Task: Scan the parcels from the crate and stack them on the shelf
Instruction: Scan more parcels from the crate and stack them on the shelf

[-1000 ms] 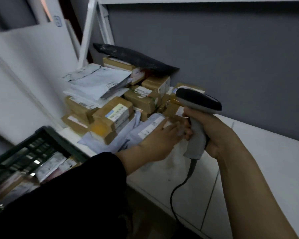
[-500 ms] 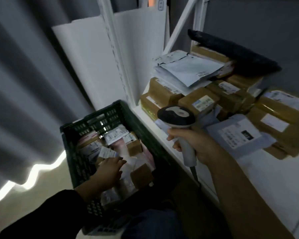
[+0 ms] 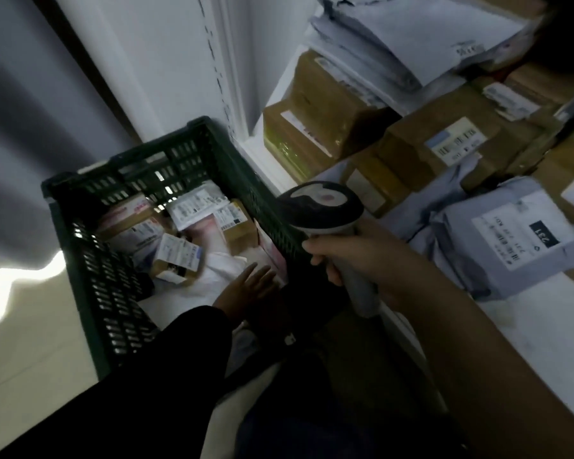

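A dark green crate (image 3: 80, 246) on the floor holds several labelled parcels (image 3: 176, 253). My left hand (image 3: 249, 286) reaches into it with fingers straight, over a white bag (image 3: 209, 279), holding nothing. My right hand (image 3: 362, 260) grips a barcode scanner (image 3: 322, 207) by its handle, above the crate's right wall. On the white shelf (image 3: 527, 329) to the right lie stacked brown boxes (image 3: 318, 114), grey mailers (image 3: 408, 38) and a grey bag with a label (image 3: 517, 243).
A white shelf upright (image 3: 226, 67) stands just behind the crate. A grey curtain (image 3: 24, 127) hangs at the left, with a strip of light on the pale floor (image 3: 20, 342) beneath it. My dark sleeve covers the lower left.
My left hand left the shelf, went down into the crate and has moved toward its right near corner. The view has swung down and left. The scanner stays in my right hand.
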